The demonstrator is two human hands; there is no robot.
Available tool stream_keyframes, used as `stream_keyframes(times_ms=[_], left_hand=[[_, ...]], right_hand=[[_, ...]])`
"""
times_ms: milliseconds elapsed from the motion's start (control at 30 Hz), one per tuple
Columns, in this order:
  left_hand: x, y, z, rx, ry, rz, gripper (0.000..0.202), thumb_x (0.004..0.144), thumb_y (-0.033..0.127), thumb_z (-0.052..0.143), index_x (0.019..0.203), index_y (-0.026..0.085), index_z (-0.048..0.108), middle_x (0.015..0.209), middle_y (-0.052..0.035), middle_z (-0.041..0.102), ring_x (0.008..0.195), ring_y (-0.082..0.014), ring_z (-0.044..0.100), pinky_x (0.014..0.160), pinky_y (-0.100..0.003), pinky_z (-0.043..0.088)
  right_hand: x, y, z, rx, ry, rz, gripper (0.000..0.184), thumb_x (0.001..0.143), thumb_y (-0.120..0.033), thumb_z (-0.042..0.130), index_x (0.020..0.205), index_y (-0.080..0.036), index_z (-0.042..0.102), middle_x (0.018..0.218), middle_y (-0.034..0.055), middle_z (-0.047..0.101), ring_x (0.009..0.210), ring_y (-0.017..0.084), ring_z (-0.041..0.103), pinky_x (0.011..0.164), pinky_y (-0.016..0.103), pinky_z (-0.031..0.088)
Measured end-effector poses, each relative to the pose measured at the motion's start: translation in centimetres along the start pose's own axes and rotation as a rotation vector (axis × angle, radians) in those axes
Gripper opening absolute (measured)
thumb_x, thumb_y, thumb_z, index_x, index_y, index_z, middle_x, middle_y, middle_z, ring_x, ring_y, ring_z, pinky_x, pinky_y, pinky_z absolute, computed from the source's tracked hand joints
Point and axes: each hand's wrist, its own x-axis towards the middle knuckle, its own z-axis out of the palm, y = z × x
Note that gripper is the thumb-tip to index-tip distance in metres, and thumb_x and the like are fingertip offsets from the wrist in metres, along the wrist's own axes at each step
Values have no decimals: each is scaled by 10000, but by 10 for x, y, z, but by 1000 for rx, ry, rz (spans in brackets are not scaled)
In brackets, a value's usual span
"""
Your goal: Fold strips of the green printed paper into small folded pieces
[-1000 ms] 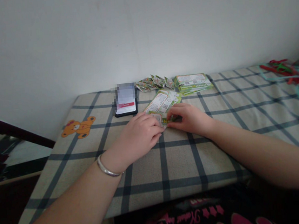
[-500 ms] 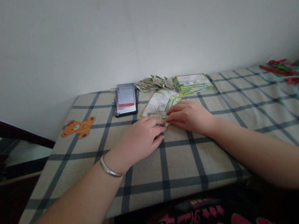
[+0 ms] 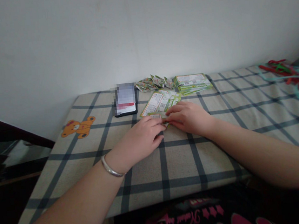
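Observation:
A green and white printed paper leaflet (image 3: 161, 103) lies on the checked tablecloth (image 3: 180, 158) in the middle of the table. Both my hands rest on its near edge, fingertips meeting. My left hand (image 3: 138, 139), with a silver bangle on the wrist, pinches the paper's near corner with curled fingers. My right hand (image 3: 189, 117) presses down on the same folded edge, fingers closed together. The part of the leaflet under my fingers is hidden.
A black phone (image 3: 125, 100) lies behind my left hand. Several small folded paper pieces (image 3: 153, 82) and a stack of leaflets (image 3: 192, 81) sit near the wall. Red and green ribbons (image 3: 288, 72) lie at the far right. A bear print (image 3: 78, 127) marks the cloth.
Both hands have shifted slightly along the leaflet's near edge and drawn closer together; the paper fold under them looks flatter. The phone screen's red bar has moved down.

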Motion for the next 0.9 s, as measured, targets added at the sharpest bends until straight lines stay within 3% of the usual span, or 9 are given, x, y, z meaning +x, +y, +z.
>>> stream_keyframes(times_ms=[400, 533, 900], left_hand=[[-1, 4, -2, 27, -91, -100, 246, 872, 294, 623, 1089, 183, 662, 1199, -73, 653, 1213, -279, 506, 1045, -487, 421], [-1, 6, -1, 60, -101, -119, 287, 879, 320, 614, 1124, 174, 647, 1248, -82, 631, 1241, -294, 488, 1043, -508, 416], [-2, 8, -6, 111, -127, -105, 331, 883, 343, 609, 1162, 165, 633, 1295, -93, 607, 1245, -286, 495, 1059, -488, 405]], right_hand=[[-2, -1, -1, -100, 47, -54, 212, 931, -232, 548, 1020, -238, 741, 1033, 44, 704, 893, 192, 568, 742, 313, 405], [-3, -12, -8, -195, -8, -79, 191, 937, -244, 539, 890, -200, 719, 942, 46, 685, 849, 195, 524, 678, 322, 355], [-4, -20, -11, -185, -83, -130, 174, 918, -180, 534, 873, -165, 702, 866, 35, 692, 813, 179, 564, 676, 311, 359]])
